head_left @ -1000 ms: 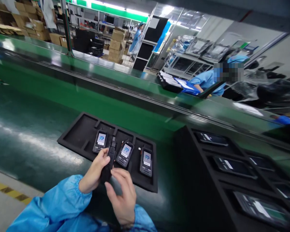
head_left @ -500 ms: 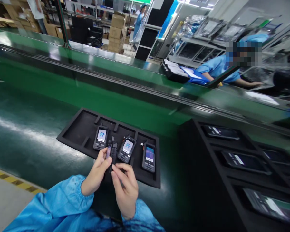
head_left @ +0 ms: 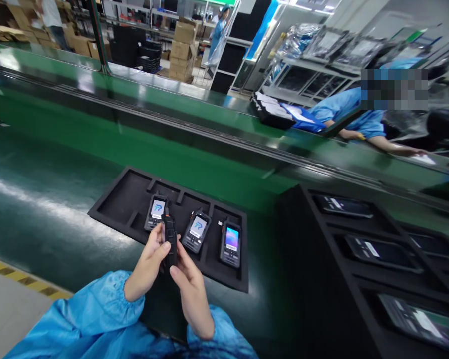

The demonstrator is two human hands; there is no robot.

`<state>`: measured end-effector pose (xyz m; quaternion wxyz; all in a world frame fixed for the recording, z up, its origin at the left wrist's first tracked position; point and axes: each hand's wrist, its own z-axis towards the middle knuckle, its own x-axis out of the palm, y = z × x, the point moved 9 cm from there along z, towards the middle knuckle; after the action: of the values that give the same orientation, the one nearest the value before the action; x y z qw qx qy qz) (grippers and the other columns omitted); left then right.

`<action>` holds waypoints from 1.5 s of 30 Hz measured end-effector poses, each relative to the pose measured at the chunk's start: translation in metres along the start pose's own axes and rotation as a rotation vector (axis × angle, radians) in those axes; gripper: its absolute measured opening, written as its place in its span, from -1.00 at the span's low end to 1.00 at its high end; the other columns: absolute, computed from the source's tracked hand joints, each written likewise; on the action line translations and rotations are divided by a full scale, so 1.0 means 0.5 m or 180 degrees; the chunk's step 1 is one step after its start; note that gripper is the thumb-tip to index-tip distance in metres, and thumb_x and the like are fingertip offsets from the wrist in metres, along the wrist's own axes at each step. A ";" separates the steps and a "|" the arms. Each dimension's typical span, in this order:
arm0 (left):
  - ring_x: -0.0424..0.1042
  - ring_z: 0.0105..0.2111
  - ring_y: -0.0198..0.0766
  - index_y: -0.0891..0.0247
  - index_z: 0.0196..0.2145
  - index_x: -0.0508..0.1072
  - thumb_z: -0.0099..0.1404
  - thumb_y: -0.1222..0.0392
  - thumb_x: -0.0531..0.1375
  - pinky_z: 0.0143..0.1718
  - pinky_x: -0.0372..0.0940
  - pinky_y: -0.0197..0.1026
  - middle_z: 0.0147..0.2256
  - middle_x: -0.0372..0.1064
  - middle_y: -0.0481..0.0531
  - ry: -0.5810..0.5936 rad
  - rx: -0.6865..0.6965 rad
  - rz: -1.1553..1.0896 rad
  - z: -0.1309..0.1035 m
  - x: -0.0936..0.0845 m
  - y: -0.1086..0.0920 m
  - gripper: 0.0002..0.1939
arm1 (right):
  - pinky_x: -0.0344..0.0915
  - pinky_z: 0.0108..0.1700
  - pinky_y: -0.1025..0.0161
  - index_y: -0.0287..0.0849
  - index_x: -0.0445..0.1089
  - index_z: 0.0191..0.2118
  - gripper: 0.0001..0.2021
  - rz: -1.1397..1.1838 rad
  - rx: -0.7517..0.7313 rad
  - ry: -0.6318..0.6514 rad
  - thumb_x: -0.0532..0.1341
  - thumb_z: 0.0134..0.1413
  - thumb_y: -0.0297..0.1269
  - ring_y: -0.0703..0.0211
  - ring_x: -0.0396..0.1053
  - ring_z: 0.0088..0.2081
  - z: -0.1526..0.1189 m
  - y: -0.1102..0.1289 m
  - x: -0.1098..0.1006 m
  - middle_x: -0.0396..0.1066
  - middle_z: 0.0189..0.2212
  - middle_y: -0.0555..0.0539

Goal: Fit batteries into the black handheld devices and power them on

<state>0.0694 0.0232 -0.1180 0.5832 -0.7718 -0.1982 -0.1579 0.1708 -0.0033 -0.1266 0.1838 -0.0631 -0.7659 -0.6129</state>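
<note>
At the near edge of the foam tray (head_left: pixel 114 199), over the green table (head_left: pixel 60 199), you hold a black handset (head_left: pixel 170 239) upright and edge-on. Your left hand (head_left: pixel 144 267) is clamped on it, thumb on its side and fingers behind; your right hand (head_left: pixel 193 294) closes on its lower part, fingertips along the right edge and thumb near the bottom.

Taking the held piece as the clock's centre, a handset with a logo screen (head_left: pixel 156 212) lies in the tray at eleven o'clock, partly hidden by it. At two o'clock sits the middle handset (head_left: pixel 197 230), tilted, showing the same logo; at three, the far-right handset (head_left: pixel 231 243) has a blue and purple screen.

Beyond, between three and four o'clock, a tall black foam block (head_left: pixel 310 279) bears more devices (head_left: pixel 379 252) in its compartments. Toward two o'clock, a co-worker in blue (head_left: pixel 370 122) leans across the far bench, one arm outstretched. Cardboard boxes (head_left: pixel 182 50) stand stacked at twelve.
</note>
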 end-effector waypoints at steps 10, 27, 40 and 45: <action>0.21 0.13 0.04 0.11 0.27 -0.11 0.09 0.05 0.34 0.05 0.28 0.02 0.20 0.08 0.21 0.0827 -0.0087 0.0204 0.002 0.004 0.010 -0.06 | 0.22 0.19 -0.01 0.04 0.34 0.10 -0.45 0.0149 0.0126 -0.0212 0.39 -0.07 -0.12 -0.03 0.24 0.15 -0.002 0.002 -0.014 0.28 0.16 -0.02; 0.17 0.15 0.13 0.13 0.29 -0.27 0.08 -0.01 0.34 0.13 0.18 0.10 0.20 -0.03 0.32 0.1170 0.0019 0.0609 -0.011 0.027 0.005 0.05 | 0.43 -0.10 0.18 0.00 0.32 0.10 -0.36 0.0279 -0.0091 -0.0152 0.44 -0.17 -0.15 0.01 0.35 0.01 -0.001 0.005 -0.011 0.38 0.05 -0.12; 0.35 -0.09 -0.06 -0.07 0.31 -0.33 0.12 -0.07 0.29 -0.28 0.37 -0.18 0.16 0.08 0.19 0.1170 0.0142 0.0292 -0.008 0.030 -0.015 0.03 | 0.44 -0.11 0.04 -0.04 0.38 0.02 -0.45 0.0451 -0.0133 -0.0142 0.43 -0.16 -0.11 -0.04 0.40 -0.05 0.000 0.024 -0.008 0.45 -0.04 -0.15; 0.37 -0.15 -0.09 -0.01 0.32 -0.28 0.10 -0.06 0.28 -0.41 0.32 -0.25 0.13 0.14 0.18 0.0997 0.0013 0.0224 -0.003 0.026 -0.016 0.02 | 0.44 -0.11 0.02 -0.02 0.37 0.02 -0.45 0.0583 -0.0067 -0.0103 0.42 -0.15 -0.12 -0.04 0.40 -0.05 -0.001 0.024 -0.004 0.44 -0.03 -0.12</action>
<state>0.0769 0.0255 -0.1050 0.6137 -0.7430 -0.0779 -0.2555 0.1768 -0.0006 -0.1164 0.2260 -0.1447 -0.7533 -0.6004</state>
